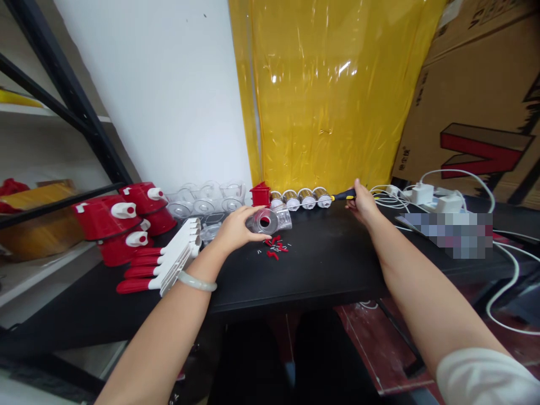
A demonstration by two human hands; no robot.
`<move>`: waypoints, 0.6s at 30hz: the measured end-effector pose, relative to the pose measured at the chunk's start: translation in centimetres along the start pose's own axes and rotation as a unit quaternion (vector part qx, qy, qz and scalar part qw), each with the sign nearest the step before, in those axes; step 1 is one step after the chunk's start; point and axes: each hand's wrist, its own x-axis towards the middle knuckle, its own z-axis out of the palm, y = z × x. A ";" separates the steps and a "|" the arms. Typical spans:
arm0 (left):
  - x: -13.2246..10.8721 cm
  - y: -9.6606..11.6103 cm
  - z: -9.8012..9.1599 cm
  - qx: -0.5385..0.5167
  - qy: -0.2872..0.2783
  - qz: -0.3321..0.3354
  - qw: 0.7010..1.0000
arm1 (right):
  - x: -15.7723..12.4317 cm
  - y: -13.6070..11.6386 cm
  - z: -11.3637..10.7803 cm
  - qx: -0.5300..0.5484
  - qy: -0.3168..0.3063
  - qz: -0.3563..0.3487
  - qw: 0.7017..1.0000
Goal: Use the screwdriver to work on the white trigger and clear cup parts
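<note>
My left hand [237, 226] is closed around a clear plastic cup-shaped part [255, 223], its round opening turned toward me. In my right hand [363, 203] is a screwdriver [345, 195] with a black and yellow handle. Its thin shaft points left, passing in front of a row of gold and white motor-like cylinders [306, 199]. Small red plastic pieces [273, 255] and tiny screws lie on the black table [324, 264] just below the clear part. Behind my left hand stands a red angular plastic part [260, 196].
Clear plastic cups [206, 198] line the back wall. At left are stacked red housings [107, 219] with white knobs and several red-handled white tools [177, 253]. White chargers and cables [423, 194] spread at right, before a large cardboard box [472, 101].
</note>
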 end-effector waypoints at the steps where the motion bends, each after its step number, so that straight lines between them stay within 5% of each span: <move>1: 0.0 0.0 0.0 -0.001 0.001 0.000 1.000 | 0.0 0.0 0.1 0.004 0.011 -0.005 1.000; 6: 0.0 0.0 0.0 0.005 -0.003 -0.003 1.000 | -0.3 -0.7 0.3 0.078 0.008 0.021 0.997; 13: 0.0 -0.1 0.0 0.005 -0.003 0.000 1.000 | -0.2 -0.2 0.4 -0.008 0.040 0.035 0.999; 18: 0.0 -0.1 0.0 0.009 -0.002 -0.004 1.000 | -0.3 -0.6 0.4 0.069 0.004 0.039 0.997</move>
